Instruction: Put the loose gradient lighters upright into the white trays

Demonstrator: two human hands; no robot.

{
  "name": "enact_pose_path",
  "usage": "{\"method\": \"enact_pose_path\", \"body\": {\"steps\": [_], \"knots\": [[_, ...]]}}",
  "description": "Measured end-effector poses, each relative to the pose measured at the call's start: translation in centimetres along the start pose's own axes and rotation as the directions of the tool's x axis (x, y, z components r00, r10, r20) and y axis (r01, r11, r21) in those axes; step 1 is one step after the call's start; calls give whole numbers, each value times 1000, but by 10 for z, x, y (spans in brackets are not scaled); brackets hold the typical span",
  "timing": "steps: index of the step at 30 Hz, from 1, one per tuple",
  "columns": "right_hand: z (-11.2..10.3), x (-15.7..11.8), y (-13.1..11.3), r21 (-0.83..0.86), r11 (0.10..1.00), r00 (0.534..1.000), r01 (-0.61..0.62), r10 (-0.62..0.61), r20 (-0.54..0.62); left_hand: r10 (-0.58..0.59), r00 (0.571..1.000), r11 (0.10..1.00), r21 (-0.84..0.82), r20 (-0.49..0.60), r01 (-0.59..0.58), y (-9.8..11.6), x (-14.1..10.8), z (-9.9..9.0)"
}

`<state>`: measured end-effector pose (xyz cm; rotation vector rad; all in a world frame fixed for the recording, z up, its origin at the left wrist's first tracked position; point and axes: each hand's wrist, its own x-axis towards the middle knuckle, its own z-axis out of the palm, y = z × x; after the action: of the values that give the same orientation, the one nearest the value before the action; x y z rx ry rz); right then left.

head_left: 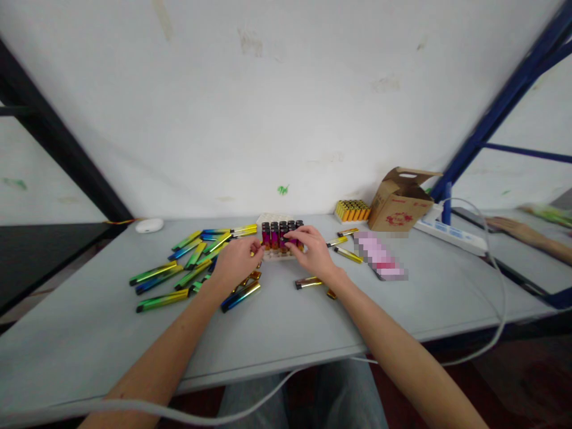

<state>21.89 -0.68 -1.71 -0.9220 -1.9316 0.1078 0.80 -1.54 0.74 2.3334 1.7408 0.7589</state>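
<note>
A pale tray (281, 256) with round holes holds rows of upright, shiny purple-and-orange tubes (274, 238) with black tops. My right hand (315, 253) reaches in from the right of the tray. Its thumb and index finger are closed on a black-topped tube (283, 242) at the front of the rows. At the tray's left edge is my left hand (239, 259), its fingers pinched together; what they hold, if anything, is too small to make out. Loose metallic tubes in green, yellow and blue (161, 301) lie scattered around and under my left forearm.
More loose tubes (348, 255) lie right of my right hand, near a blurred pink phone-like slab (379, 256). Behind stand a block of yellow cylinders (352, 210) and an open cardboard box (397, 205). A power strip (453, 235), white case (149, 225) and another person's hand (513, 226) also show.
</note>
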Motion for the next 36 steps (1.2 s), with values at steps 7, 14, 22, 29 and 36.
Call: {"method": "enact_pose_path", "body": {"steps": [7,14,22,29,36], "knots": [[0,0,2,-83,996,998,37,-41,-52,115,989,988,114,-92,-105,-16,3,14],[-2,1,4,-174,985,998,-14,4,-58,167,984,983,85,-58,-162,-23,3,27],[-13,4,12,-122,990,996,-69,62,-58,186,982,976,108,17,-187,-25,4,32],[-32,3,52,-327,918,967,-226,251,37,245,967,945,207,70,-255,-25,6,31],[-35,-5,71,-445,872,894,-202,350,279,292,956,949,111,33,-294,-25,5,31]]}}
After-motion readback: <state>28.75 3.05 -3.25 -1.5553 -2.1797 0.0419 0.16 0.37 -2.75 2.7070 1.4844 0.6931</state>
